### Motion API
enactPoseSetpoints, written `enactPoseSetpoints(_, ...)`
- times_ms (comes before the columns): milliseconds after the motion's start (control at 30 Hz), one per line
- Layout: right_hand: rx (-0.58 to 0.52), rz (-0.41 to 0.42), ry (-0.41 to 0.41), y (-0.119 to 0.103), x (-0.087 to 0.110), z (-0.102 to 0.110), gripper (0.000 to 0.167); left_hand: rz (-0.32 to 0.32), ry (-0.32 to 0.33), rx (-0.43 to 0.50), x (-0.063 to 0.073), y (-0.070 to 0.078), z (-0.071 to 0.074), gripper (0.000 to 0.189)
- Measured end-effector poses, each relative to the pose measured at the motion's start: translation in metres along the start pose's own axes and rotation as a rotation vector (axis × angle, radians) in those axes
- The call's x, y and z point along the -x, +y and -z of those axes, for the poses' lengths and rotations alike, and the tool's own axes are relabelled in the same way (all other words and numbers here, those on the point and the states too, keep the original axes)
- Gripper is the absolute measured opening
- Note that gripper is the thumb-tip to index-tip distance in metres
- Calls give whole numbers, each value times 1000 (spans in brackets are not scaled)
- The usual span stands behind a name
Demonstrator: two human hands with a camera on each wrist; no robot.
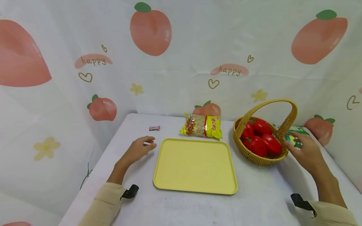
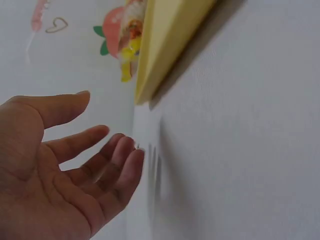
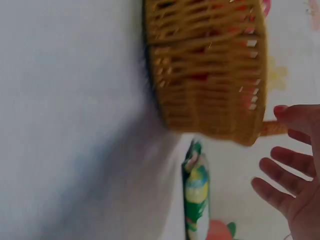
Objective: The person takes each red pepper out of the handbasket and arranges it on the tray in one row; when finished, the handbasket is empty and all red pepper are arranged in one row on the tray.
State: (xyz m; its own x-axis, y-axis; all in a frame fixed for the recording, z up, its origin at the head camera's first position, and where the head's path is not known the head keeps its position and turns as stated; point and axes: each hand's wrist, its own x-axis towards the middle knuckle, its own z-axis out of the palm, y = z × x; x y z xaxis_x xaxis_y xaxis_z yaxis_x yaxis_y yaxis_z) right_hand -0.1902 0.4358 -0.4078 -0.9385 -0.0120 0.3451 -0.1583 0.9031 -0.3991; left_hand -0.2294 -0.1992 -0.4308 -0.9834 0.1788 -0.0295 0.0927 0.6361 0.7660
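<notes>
My left hand [image 1: 139, 150] hovers over the white table at the left of a yellow tray [image 1: 195, 166], its fingers loosely bent and holding nothing. In the left wrist view, the left hand's [image 2: 80, 165] palm shows bare, with the tray's edge [image 2: 165, 45] above it. On the other side, my right hand [image 1: 306, 152] is beside a wicker basket [image 1: 257, 160] of several red peppers [image 1: 255, 146]. From the right wrist view, its fingers [image 3: 282, 180] are spread near the basket [image 3: 210, 85] and grip nothing; whether the thumb touches the handle I cannot tell.
Behind the tray lies a yellow noodle packet [image 1: 201, 126]. A small pink-wrapped sweet [image 1: 154, 128] sits at the back left. Partly hidden behind the basket and right hand is a green packet [image 1: 297, 129]. A peach-printed curtain [image 1: 181, 69] hangs along the table's back edge.
</notes>
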Motion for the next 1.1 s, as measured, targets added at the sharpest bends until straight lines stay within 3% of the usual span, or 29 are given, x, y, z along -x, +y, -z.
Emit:
enactPoseSetpoints(233,-77,-74,-106,-35,-1,-2,68,35,-102,110,4,12,-13,58)
enactPoseSetpoints(433,-141,-117,-184,-53,-6,-7,75,62,-136,169,1,14,-20,62)
enactPoseSetpoints(800,-163,-133,-247,-57,-12,-18,77,117,-126,107,-3,11,-29,64)
enactPoseSetpoints(1100,-139,-130,-260,-53,-12,-23,75,116,-118,111,-5,11,-31,60)
